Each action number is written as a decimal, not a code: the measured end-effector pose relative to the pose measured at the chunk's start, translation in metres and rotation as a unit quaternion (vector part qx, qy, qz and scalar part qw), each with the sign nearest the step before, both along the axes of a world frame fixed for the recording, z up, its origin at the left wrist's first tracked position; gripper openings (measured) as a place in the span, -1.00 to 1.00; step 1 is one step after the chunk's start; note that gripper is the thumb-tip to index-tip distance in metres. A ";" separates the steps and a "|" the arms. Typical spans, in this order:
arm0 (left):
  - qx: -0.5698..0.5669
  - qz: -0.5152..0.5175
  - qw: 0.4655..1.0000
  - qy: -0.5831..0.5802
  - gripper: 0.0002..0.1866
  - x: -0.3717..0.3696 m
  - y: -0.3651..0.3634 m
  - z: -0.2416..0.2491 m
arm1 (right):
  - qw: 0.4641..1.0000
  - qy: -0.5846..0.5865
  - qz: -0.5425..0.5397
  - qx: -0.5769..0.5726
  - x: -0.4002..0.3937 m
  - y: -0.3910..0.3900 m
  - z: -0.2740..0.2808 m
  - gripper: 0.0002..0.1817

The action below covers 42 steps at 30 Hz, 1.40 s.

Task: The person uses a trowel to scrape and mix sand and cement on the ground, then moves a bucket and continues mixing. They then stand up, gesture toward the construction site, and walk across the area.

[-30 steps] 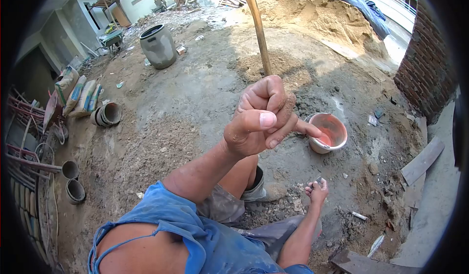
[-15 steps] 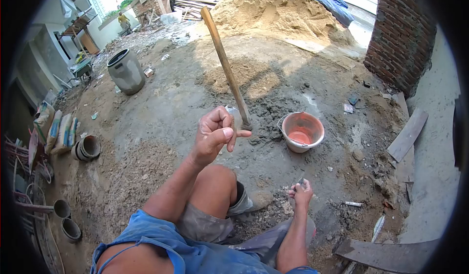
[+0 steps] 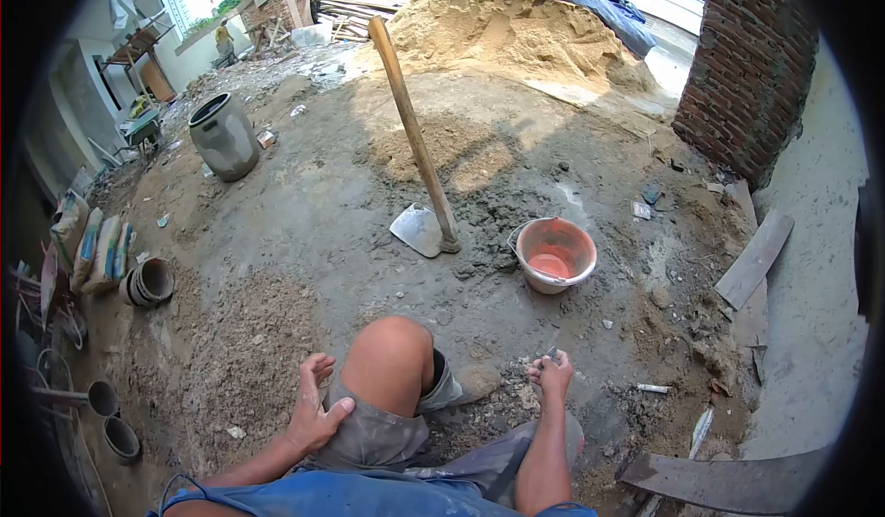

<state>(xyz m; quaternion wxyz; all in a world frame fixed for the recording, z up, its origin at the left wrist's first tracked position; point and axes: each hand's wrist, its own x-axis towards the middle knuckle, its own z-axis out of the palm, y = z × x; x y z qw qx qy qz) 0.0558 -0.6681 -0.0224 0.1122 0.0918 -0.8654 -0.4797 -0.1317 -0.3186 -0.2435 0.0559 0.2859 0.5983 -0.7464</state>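
My left hand (image 3: 318,411) is low beside my bent left knee, fingers apart and holding nothing, with the thumb at the grey shorts (image 3: 383,434). My right hand (image 3: 551,371) is closed near my other leg; a small thin item shows at its fingertips, too small to name. Beyond my knees a hoe stands with its wooden handle (image 3: 415,130) upright and leaning, its metal blade (image 3: 419,230) on the wet grey ground. Just right of it sits an orange-red bucket (image 3: 556,252) with a wire handle.
A grey barrel (image 3: 224,139) stands at upper left. Cement sacks (image 3: 97,250) and stacked small buckets (image 3: 152,282) are at left. A sand pile (image 3: 535,33) under a blue tarp lies behind, a brick wall (image 3: 749,65) at right, planks (image 3: 754,259) below it. A person (image 3: 223,36) is far off.
My left hand has dropped from in front of the hoe to beside my left knee and its fingers have opened. The hoe blade is now uncovered. My right hand stays low, still closed.
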 end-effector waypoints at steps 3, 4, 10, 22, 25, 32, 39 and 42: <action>-0.105 -0.031 0.989 -0.101 0.06 0.006 0.018 0.007 | 1.000 -0.015 0.004 -0.002 -0.002 -0.003 -0.001 -0.75; -0.106 -0.029 0.989 -0.100 0.06 0.005 0.018 0.007 | 1.000 -0.019 0.007 0.001 -0.003 -0.002 -0.001 -0.74; -0.195 -0.039 0.970 -0.143 0.18 -0.004 0.006 0.021 | 0.999 -0.022 0.035 0.006 -0.004 -0.001 -0.007 -0.89; -0.078 0.019 0.997 -0.020 -0.10 0.001 -0.029 0.053 | 0.999 0.016 0.048 -0.009 0.001 0.000 0.013 -0.80; -0.141 -0.047 0.987 -0.067 0.08 0.008 -0.011 0.019 | 0.998 0.009 0.068 0.015 -0.008 -0.001 0.010 -0.81; -0.185 -0.059 0.972 -0.135 0.28 0.005 -0.003 0.008 | 0.998 -0.010 0.064 0.022 -0.006 0.003 -0.006 -0.81; -0.223 -0.057 0.966 -0.117 0.35 -0.001 -0.001 0.007 | 0.996 -0.006 0.087 0.022 -0.005 0.003 -0.003 -0.80; -0.208 -0.057 0.969 -0.123 0.35 -0.003 -0.001 0.007 | 0.996 -0.004 0.091 0.022 -0.006 0.004 -0.003 -0.77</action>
